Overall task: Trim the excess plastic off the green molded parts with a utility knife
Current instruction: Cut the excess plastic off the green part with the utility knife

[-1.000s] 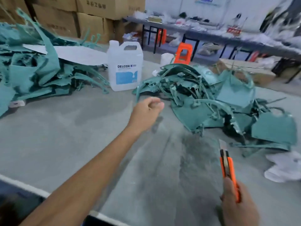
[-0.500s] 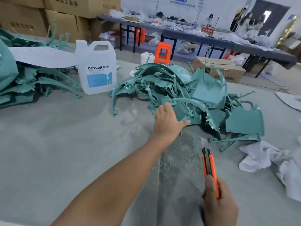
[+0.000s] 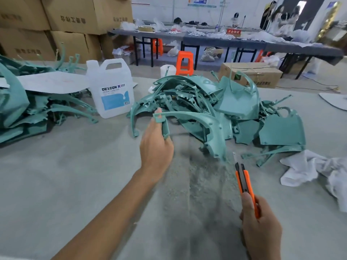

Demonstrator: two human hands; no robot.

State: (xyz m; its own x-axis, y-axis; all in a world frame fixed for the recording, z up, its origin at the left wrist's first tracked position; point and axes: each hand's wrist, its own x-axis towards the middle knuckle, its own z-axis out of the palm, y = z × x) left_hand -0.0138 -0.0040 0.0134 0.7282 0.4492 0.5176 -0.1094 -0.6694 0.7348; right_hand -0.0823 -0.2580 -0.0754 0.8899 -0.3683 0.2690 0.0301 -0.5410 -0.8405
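Left hand point(image 3: 156, 147) now around green part point(image 3: 187, 115)

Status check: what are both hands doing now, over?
Left hand grips the end of a curved green part. Right hand holds the knife, not yet cutting. Nothing between them.

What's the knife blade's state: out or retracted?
Out. A pale blade projects beyond the black nose of the orange utility knife, which the right hand grips by its rear end.

Head-worn camera looks forward and down over the table point(image 3: 56, 184).
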